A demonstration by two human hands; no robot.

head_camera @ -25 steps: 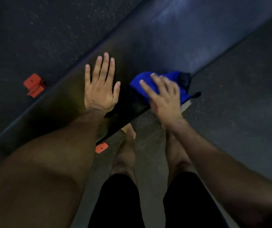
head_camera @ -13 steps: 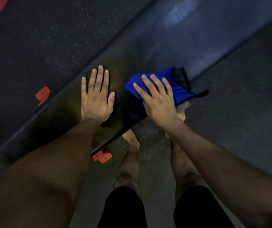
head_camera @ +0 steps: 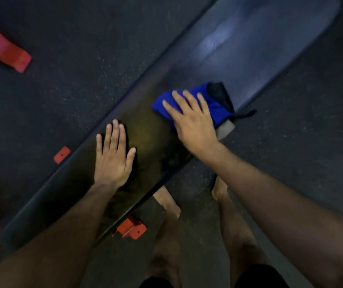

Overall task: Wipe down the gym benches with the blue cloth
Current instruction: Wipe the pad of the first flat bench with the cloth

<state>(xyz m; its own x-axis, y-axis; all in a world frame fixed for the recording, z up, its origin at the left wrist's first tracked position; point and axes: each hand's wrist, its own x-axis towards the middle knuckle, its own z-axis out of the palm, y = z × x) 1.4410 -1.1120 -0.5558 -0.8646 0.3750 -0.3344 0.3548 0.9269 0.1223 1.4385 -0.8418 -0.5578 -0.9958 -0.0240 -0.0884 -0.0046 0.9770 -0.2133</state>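
One blue cloth point(head_camera: 216, 107) lies bunched on the dark bench point(head_camera: 249, 48), flat under the right hand point(head_camera: 193, 123), whose fingers point(head_camera: 179, 100) are straight and spread, pressing down rather than gripping. A black patch, perhaps part of the cloth, sits just beyond those fingers. Left of them, the left hand point(head_camera: 112, 159) rests palm-down on the bench, fingers relaxed. Red bench feet point(head_camera: 132, 228) stand on the speckled floor point(head_camera: 311, 142).

The black bench point(head_camera: 239, 48) bears the blue cloth point(head_camera: 214, 109) and both flat hands.
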